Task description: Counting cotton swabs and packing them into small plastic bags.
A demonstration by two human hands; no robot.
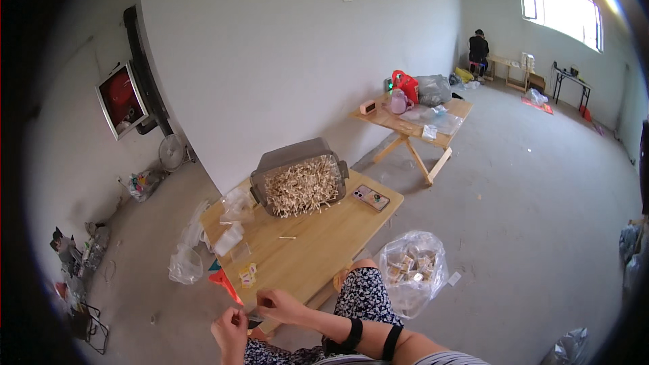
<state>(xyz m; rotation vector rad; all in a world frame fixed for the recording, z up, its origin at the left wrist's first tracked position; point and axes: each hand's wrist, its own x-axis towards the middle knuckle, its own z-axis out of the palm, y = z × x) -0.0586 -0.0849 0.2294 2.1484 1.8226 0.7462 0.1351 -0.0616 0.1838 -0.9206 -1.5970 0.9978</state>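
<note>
I can't make out what the left hand [230, 328] and right hand [280, 306] hold; the far person [478, 47] has both hands hidden.

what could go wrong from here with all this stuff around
The yellow-and-white pieces lie near the left edge of the table, close to the right hand, and might get brushed off. Sticks heaped at the front rim of the bin could spill. The clear bag of small packs sits beside the person's leg, so a kick might scatter them.
</note>
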